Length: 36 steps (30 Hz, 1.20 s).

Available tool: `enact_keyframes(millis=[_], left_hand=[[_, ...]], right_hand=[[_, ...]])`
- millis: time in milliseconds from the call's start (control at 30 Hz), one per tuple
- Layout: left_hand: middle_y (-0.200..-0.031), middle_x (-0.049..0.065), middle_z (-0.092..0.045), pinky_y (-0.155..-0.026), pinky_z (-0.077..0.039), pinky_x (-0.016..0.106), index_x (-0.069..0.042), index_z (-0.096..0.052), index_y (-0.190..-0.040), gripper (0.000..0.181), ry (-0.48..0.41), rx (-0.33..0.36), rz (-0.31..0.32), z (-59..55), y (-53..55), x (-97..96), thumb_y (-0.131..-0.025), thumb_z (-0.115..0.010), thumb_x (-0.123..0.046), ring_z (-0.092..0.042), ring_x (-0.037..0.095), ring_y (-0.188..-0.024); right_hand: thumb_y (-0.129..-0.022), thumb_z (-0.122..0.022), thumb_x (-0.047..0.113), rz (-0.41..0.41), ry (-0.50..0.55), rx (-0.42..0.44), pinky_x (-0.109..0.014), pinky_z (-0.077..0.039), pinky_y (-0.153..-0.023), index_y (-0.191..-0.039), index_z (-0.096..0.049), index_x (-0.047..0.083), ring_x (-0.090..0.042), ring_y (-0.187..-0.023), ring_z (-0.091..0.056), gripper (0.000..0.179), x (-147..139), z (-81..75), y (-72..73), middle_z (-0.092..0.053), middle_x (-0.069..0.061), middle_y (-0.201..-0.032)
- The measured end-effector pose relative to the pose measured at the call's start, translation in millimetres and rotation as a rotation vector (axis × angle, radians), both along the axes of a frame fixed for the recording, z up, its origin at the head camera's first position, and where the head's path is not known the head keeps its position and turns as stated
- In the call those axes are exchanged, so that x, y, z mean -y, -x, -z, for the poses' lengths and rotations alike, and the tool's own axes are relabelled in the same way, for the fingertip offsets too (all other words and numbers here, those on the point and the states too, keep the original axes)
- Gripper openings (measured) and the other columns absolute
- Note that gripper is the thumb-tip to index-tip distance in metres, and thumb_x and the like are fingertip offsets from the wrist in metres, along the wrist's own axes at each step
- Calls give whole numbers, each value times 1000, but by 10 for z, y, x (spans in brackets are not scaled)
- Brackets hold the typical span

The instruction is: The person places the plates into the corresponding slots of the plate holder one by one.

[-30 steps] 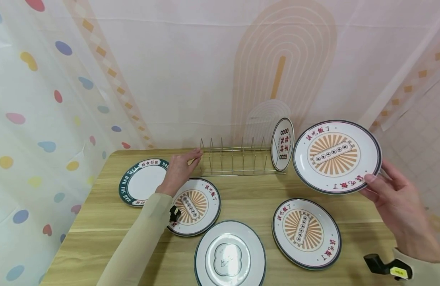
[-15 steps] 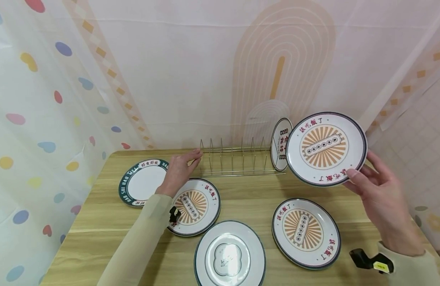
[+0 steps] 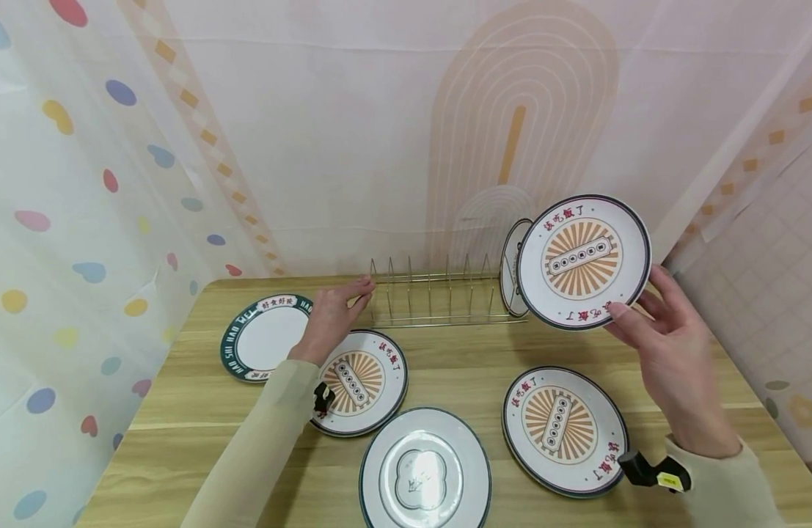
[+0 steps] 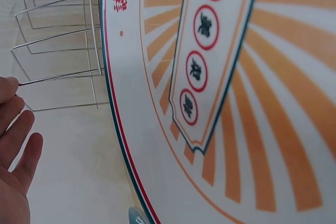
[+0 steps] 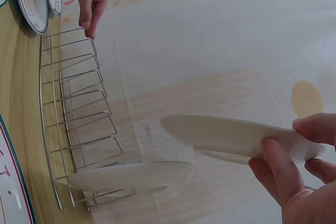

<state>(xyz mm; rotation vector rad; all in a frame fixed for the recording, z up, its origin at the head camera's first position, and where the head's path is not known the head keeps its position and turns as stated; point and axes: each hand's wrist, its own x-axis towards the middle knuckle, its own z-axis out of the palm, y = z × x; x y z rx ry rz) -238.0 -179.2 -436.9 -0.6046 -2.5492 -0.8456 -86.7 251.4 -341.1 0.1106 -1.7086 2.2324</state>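
Note:
My right hand [image 3: 672, 352] grips a white plate [image 3: 584, 262] by its lower right rim, thumb on the face and fingers behind. The plate has an orange sunburst and red lettering; it is held up, tilted, in front of the right end of a gold wire plate rack [image 3: 445, 320]. One plate [image 3: 509, 271] stands on edge in that end slot, partly hidden by the held plate in the head view. My left hand [image 3: 333, 315] pinches the rack's left end wire between thumb and fingers, which the left wrist view also shows.
On the wooden table [image 3: 181, 433] lie a green-rimmed plate [image 3: 270, 337], a sunburst plate [image 3: 372, 385] under my left forearm, an upside-down plate [image 3: 425, 469], and stacked sunburst plates [image 3: 564, 433] at the right. A patterned curtain [image 3: 326, 147] hangs right behind the rack.
My right hand has carried the held plate left and slightly up, toward the rack's right end, where it now overlaps the standing plate. The left hand has stayed on the rack.

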Motion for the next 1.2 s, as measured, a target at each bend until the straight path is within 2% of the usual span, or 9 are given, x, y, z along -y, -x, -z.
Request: enact_keyframes(millis=[200,600,933,1200], left_hand=[[-128,13,-70,-43,-33,22,-4,-75,-122,25,6,-11,2,-71,-64,-68,-98,-73,-7,-33,7,-36],[-131,12,-69,-42,-32,21,-6,-74,-124,26,12,18,-15,-71,-61,-71,-99,-72,-10,-29,7,-35],[-129,13,-70,-40,-30,21,-4,-76,-122,25,-3,-13,-3,-56,-53,-66,-98,-72,-9,-18,-4,-34],[-127,14,-70,-41,-31,21,-2,-76,-119,22,2,-28,7,-41,-38,-64,-98,-72,-7,-25,3,-35]], right_hand=[[-95,-68,-10,2,-3,11,-26,-59,-83,-160,-37,9,-12,-101,-72,75,33,-22,-19,-62,-10,-123],[-95,-71,-5,14,-89,60,-25,-58,-85,-160,-36,12,-13,-109,-65,75,181,79,63,-54,-9,-128],[-95,-74,0,47,-212,115,-18,-55,-88,-159,-39,16,-14,-118,-58,75,292,150,132,-55,-5,-132],[-96,-71,-1,36,-276,84,-19,-56,-87,-158,-42,13,-14,-116,-58,70,366,239,184,-56,-6,-129]])
